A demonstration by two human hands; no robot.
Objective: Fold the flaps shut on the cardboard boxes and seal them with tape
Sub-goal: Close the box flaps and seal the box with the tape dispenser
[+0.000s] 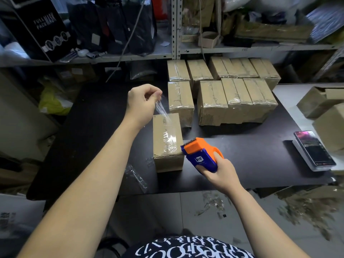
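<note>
Left grip [142,103] pinched seemingly flimsy clear tape [161,109] above the brown cardboard box [165,162]; right grip [219,172] clasped an orange-and-blue dispenser [200,155] beside it.

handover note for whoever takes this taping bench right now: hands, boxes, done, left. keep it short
Hands: the left hand pinches the raised far end of the clear tape strip above the front box. The right hand grips the orange-and-blue tape dispenser at that box's near right corner.
The front box sits on the black table, flaps shut, tape lying along part of its top; I cannot tell whether the strip is cut.
Done: taped boxes grouped at the table's far side.
Left: press the lifted end down and finish this seal, then probably fold and tape the open boxes at the right.
</note>
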